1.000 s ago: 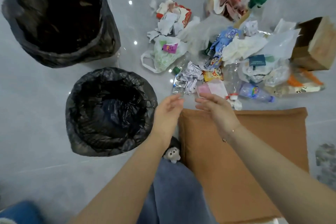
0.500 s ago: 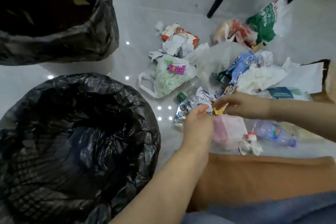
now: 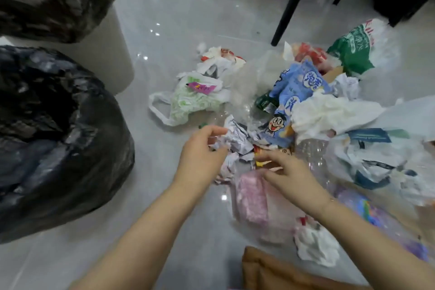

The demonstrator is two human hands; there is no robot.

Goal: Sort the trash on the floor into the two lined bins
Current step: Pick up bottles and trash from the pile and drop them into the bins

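Blue snack wrapper (image 3: 299, 87) with Chinese characters, otherwise illegible

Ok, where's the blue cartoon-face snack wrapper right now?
Head view, centre-right of the pile: the blue snack wrapper lies just beyond the crumpled paper at the left hand, left of the white tissue.

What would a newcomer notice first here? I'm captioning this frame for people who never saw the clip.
Probably the heap of trash across the floor's right half, with a blue cartoon-face wrapper near its middle. Next, the two hands at centre: the left hand grips crumpled paper. The near black-lined bin bulks at the left edge.
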